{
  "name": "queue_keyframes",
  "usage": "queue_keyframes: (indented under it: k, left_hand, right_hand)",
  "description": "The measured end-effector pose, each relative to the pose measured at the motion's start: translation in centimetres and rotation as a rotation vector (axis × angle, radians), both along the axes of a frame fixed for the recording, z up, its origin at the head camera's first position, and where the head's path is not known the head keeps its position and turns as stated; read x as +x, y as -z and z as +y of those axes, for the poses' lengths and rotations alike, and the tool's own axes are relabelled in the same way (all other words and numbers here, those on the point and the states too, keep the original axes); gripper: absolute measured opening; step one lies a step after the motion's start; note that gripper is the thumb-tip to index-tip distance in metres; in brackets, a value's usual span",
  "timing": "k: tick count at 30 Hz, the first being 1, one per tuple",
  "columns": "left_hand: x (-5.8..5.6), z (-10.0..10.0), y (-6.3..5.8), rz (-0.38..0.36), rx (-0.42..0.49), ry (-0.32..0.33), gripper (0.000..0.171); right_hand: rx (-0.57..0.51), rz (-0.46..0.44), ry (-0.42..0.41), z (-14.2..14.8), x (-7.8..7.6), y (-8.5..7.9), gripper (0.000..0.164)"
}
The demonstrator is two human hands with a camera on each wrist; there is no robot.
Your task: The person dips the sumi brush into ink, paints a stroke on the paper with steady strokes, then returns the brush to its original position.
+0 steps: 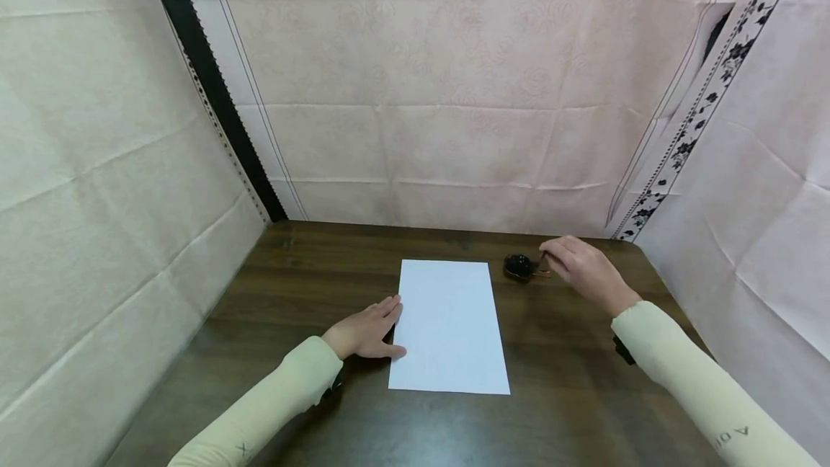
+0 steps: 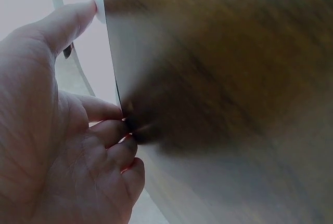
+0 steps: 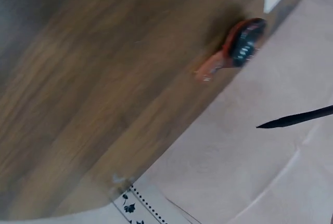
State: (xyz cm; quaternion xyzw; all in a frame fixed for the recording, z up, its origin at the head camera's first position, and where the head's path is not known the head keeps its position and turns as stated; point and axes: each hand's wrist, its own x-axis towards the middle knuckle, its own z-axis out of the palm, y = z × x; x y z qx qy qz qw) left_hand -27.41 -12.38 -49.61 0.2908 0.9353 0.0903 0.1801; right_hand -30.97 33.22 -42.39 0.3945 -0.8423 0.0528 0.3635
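Observation:
A white sheet of paper [image 1: 449, 330] lies upright on the table. My left hand [image 1: 368, 330] rests along its left edge, thumb and fingertips touching the paper; in the left wrist view the palm [image 2: 62, 146] shows beside that edge. To the right of the sheet sits a small reddish-brown, spoon-shaped dish [image 3: 229, 50] with glossy black contents [image 1: 519, 265]. Just right of the dish, my right hand [image 1: 583, 272] pinches a thin brush, mostly hidden in the head view. The brush's dark pointed tip [image 3: 291, 120] shows in the right wrist view, where the hand is out of sight.
The dark wooden table [image 1: 311, 265] ends at a pale cloth wall [image 1: 415, 143] behind the sheet. More cloth hangs on the left [image 1: 97, 164] and right [image 1: 765, 200], the right one edged with a black floral band [image 1: 684, 146].

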Motion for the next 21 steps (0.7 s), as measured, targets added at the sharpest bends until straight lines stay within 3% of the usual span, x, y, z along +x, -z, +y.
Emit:
queue_keyframes:
  k: [1, 4, 12, 21]
  left_hand:
    - [0.0, 0.0, 0.0, 0.0, 0.0, -0.001, 0.097]
    - [0.0, 0.0, -0.1, 0.0, -0.002, -0.002, 0.096]
    - [0.0, 0.0, -0.3, -0.002, -0.007, -0.006, 0.096]
    - [0.0, 0.0, 0.0, 0.007, -0.022, -0.003, 0.097]
  right_hand:
    - [-0.038, -0.021, 0.016, -0.1, -0.1, -0.3, 0.012]
    - [-0.159, -0.064, 0.063, -0.6, -0.5, -1.0, 0.025]
    - [-0.489, -0.21, 0.165, -2.0, -1.3, -2.1, 0.016]
    - [-0.667, -0.302, 0.221, -3.2, -2.4, -1.6, 0.011]
